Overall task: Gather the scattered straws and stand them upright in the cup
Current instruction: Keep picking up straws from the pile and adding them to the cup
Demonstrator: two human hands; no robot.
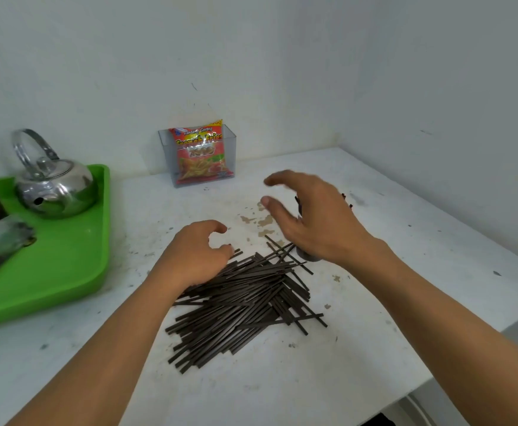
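White desk, stained and chipped, runs into the back right corner. Dark straws lie in a loose flat heap mid-desk, toward the front edge; thin, stiff-looking sticks, long axes mostly running from front left to back right. Your left hand is nearer, curled loosely on the pile's back left end, fingertips touching straws, nothing clearly gripped. Your right hand hovers spread open, blurred, holding nothing, in front of the cup, which is mostly hidden; a few straw tips show beyond it. Judged next: pinch left, carry right.
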